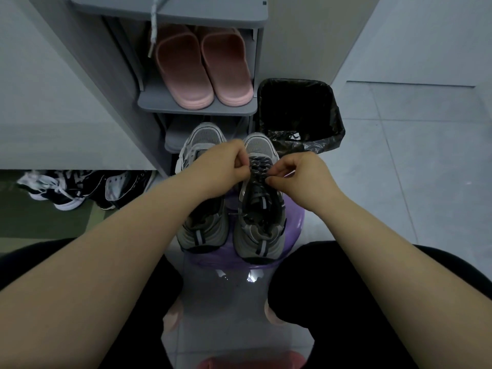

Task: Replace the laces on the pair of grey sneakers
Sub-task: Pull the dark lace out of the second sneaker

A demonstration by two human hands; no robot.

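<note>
Two grey sneakers stand side by side on a purple stool [294,225], toes pointing away from me. The right sneaker [262,230] carries a dark speckled lace [259,166] through its front eyelets. My left hand [226,162] pinches the lace at the shoe's left side, fingers curled. My right hand [298,173] pinches the lace at the right side. The left sneaker [202,139] lies partly under my left forearm, and its lacing is hidden. A white speckled lace [154,25] hangs from the top shelf of the rack.
A grey shoe rack [197,109] straight ahead holds pink slippers [203,67]. A bin with a black liner [300,113] stands right of it. Black and white sneakers [80,187] lie on the floor at left. My knees in black trousers flank the stool.
</note>
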